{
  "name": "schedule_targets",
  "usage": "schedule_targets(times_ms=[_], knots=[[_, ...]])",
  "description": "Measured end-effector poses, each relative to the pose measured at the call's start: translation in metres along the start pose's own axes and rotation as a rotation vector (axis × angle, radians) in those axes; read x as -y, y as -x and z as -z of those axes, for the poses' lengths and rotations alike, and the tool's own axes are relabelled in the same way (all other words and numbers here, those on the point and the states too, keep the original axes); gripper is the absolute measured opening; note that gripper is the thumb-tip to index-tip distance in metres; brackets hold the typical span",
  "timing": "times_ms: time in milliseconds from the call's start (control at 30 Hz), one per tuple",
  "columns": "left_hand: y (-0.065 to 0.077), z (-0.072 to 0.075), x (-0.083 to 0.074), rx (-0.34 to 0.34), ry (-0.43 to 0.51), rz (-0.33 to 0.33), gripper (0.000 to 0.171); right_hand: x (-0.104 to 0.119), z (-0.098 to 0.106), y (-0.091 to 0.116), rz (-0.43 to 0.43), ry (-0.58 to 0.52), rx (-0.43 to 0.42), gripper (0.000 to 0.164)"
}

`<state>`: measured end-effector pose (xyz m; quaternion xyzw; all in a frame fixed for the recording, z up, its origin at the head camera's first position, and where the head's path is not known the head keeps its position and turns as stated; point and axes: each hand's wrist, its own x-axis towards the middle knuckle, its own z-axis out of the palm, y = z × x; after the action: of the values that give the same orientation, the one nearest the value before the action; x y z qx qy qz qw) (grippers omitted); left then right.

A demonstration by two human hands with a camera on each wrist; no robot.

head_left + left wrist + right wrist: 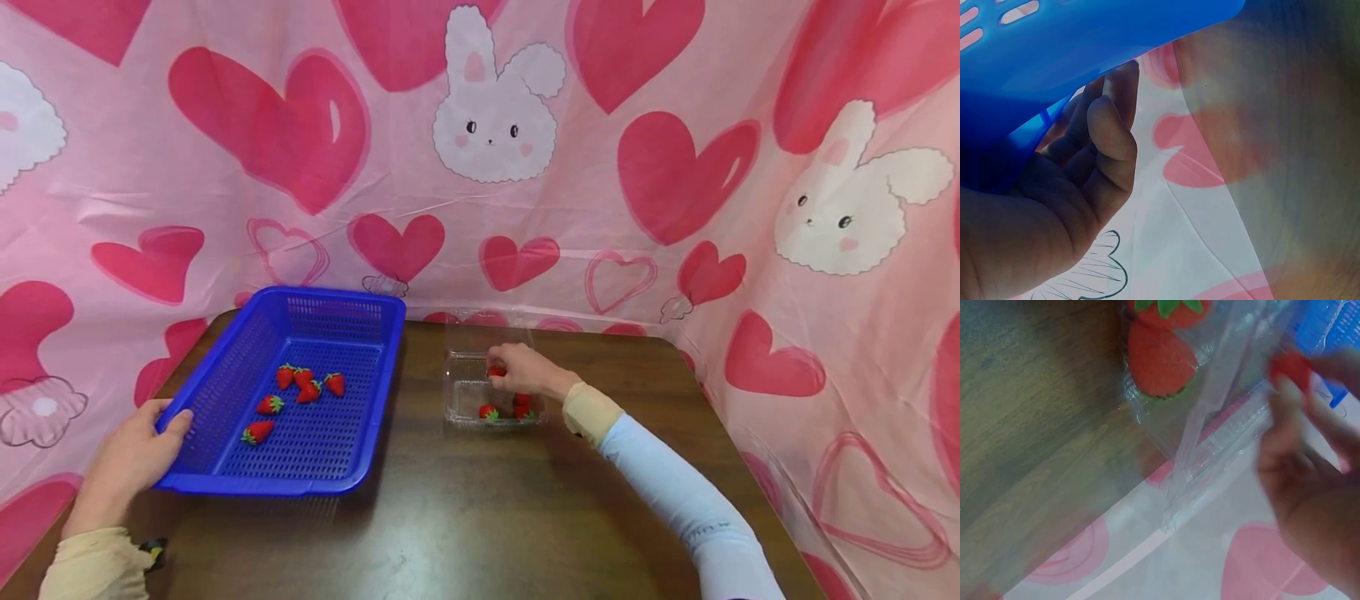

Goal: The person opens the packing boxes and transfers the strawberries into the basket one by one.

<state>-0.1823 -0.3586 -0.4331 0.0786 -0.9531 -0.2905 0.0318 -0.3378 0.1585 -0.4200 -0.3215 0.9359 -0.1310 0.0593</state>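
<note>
My left hand (138,446) grips the near left rim of a blue plastic basket (382,392), its fingers curled under the edge in the left wrist view. Several strawberries with green leaves, such as this strawberry (258,432), lie on the basket's slotted floor. Over on the right, my right hand (525,369) pinches a red strawberry (1294,369) above a clear plastic box (459,392) with its lid standing up at the back. Inside that box sit more strawberries, among them a strawberry (489,412) at the front and a strawberry (1160,359) seen through the wall.
The brown wooden table (465,517) carries both containers. A pink cloth (405,183) with hearts and rabbits hangs behind and along the sides. A small dark object (153,552) shows beside the left sleeve.
</note>
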Motion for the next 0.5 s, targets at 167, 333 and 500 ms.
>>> schedule_targets(times_ms=[167,333,500], knots=[[-0.001,0.002,0.002,0.026,0.001,0.023,0.059,0.004,0.004,-0.003,0.067,-0.069,-0.212,0.019],[0.000,0.000,0.002,-0.002,0.003,0.003,0.056,0.012,0.011,-0.006,0.092,-0.076,-0.269,0.020],[-0.001,0.000,0.002,0.006,0.005,0.005,0.057,0.025,0.018,-0.012,0.115,-0.047,-0.291,0.020]])
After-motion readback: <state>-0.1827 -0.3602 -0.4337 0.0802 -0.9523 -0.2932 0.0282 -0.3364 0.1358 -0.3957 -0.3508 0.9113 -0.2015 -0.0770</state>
